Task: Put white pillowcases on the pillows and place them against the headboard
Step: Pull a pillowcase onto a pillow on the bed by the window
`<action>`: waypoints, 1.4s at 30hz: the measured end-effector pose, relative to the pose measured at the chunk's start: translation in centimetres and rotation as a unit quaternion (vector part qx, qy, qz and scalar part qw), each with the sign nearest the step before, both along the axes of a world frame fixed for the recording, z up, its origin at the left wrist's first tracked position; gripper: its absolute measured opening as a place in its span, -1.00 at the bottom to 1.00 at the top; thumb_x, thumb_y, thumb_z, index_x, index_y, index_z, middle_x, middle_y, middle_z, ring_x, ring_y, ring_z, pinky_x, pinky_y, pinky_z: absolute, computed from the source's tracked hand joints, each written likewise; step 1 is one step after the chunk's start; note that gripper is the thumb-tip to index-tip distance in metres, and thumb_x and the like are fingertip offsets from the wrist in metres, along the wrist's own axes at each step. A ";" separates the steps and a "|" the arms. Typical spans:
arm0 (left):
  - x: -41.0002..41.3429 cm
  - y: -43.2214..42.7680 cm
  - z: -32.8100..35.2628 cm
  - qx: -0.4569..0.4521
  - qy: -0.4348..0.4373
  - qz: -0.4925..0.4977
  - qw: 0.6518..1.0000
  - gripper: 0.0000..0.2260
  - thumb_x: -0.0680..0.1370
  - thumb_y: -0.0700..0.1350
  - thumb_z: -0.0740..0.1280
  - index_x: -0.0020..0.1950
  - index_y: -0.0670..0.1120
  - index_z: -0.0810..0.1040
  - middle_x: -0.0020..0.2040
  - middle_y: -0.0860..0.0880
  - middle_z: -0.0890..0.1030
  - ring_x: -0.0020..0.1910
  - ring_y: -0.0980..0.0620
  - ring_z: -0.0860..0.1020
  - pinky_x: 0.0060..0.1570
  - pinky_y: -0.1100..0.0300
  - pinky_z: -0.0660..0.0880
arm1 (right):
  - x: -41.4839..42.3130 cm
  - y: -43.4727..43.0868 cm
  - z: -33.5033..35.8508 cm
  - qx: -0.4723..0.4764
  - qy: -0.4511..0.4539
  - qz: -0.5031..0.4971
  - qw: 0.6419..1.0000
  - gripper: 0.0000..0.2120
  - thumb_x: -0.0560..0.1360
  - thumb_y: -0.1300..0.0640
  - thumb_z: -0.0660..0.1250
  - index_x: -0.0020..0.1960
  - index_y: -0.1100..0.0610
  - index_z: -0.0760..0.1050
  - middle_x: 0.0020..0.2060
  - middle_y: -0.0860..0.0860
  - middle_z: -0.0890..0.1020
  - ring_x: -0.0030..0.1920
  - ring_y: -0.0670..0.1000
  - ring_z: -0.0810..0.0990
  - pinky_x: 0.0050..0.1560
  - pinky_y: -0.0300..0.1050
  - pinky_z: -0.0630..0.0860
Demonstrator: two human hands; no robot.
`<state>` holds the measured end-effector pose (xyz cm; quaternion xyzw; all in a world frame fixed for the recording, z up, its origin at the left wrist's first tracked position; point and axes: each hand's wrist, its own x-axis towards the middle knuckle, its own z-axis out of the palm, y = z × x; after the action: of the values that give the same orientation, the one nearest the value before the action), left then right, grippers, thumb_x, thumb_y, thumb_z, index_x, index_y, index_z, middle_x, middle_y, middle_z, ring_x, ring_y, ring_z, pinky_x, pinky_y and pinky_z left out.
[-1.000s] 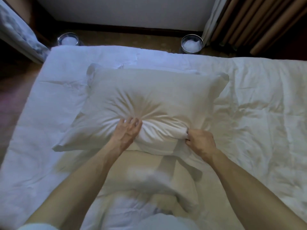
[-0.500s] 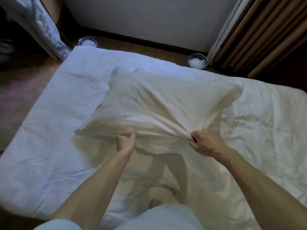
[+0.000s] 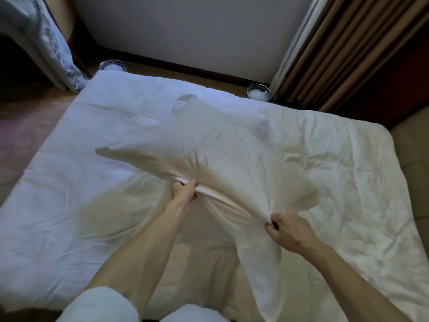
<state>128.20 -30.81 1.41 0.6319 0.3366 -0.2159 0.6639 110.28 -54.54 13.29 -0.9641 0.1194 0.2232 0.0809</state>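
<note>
Pillow (image 3: 216,145) hangs tilted above the bed (image 3: 69,205), mostly inside its white pillowcase (image 3: 260,263). Left hand (image 3: 183,192) clamps the hem and right hand (image 3: 287,231) pinches slack cloth. Casing looks nearly finished; next, the open end needs tugging over.

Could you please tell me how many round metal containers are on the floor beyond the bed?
2. The left container stands at the bed's far corner; the right container stands beside the curtain. Others may be hidden behind the bed.

No readable text, label, brand, number or sign shows on anything in view.
</note>
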 end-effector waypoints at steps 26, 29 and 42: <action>-11.9 -26.5 26.8 0.234 -0.587 -0.587 0.506 -0.77 0.43 -0.10 0.29 -0.33 -0.07 0.27 -0.35 -0.07 0.45 -0.30 -0.17 0.45 -0.32 0.10 0.26 | -17.1 -7.0 8.6 0.325 -0.174 -0.471 0.801 -0.18 0.52 -0.14 0.36 0.60 0.03 -0.01 0.50 0.05 0.30 0.43 0.04 0.36 0.31 0.01 0.43; -14.1 -29.6 30.0 0.227 -0.616 -0.594 0.465 -0.77 0.38 -0.12 0.30 -0.36 -0.09 0.26 -0.38 -0.06 0.45 -0.36 -0.10 0.39 -0.37 0.11 0.22 | -17.3 -8.3 10.0 0.418 -0.253 -0.479 0.729 -0.12 0.46 -0.18 0.41 0.59 -0.08 -0.04 0.42 -0.11 0.35 0.34 -0.05 0.41 0.24 -0.07 0.46; -29.1 -34.0 14.0 0.316 -0.507 -0.765 0.242 -0.87 0.46 -0.11 0.27 -0.02 0.00 0.54 -0.06 -0.10 0.65 -0.02 -0.18 0.62 -0.12 0.08 0.50 | -29.3 -20.3 8.7 -0.002 -0.192 -0.233 0.953 -0.65 0.57 0.00 0.20 0.33 -0.03 0.49 0.23 -0.05 0.60 0.23 0.04 0.54 0.19 0.02 0.51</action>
<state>99.10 -64.83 15.46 0.7294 -0.6700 -0.1337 -0.0334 80.98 -74.88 22.03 -0.9342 0.3235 0.0090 0.1502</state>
